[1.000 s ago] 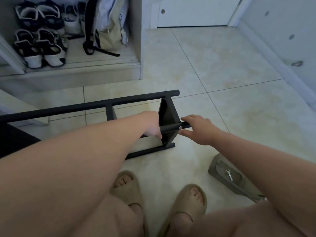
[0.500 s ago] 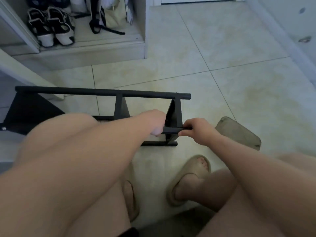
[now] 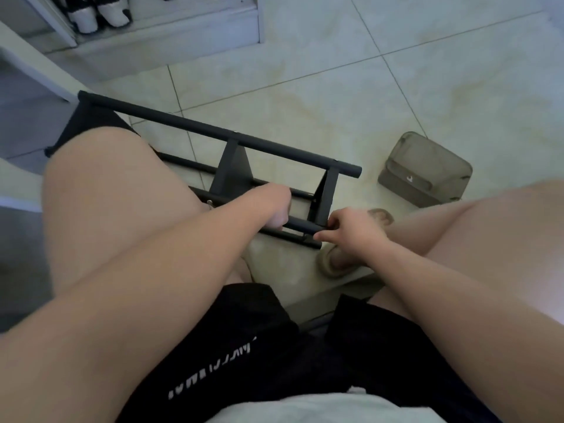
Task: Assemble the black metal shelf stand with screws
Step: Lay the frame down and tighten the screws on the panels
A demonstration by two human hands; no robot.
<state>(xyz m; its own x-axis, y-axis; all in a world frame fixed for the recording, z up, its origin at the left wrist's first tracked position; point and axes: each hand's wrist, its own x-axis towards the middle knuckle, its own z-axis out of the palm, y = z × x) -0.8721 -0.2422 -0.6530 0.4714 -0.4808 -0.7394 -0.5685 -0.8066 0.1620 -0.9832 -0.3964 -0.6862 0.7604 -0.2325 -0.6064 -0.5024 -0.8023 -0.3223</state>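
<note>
The tiled floor (image 3: 335, 87) carries the black shelf stand (image 3: 219, 134), which lies just ahead of the seated person's knees. Right of the stand sits a grey-green case (image 3: 427, 169). The left hand (image 3: 276, 206) wraps its fingers around the stand's near rail. The right hand (image 3: 351, 228) pinches that rail's right end narrowly; anything smaller between its fingertips is hidden.

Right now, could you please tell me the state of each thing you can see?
black metal shelf stand, resting on the floor, partly hidden behind a knee
left hand, grips a lower front bar of the stand
right hand, pinches at that bar's end
olive-grey case, lying on the floor, a small metal piece on top
sneakers, on the cabinet shelf
</note>
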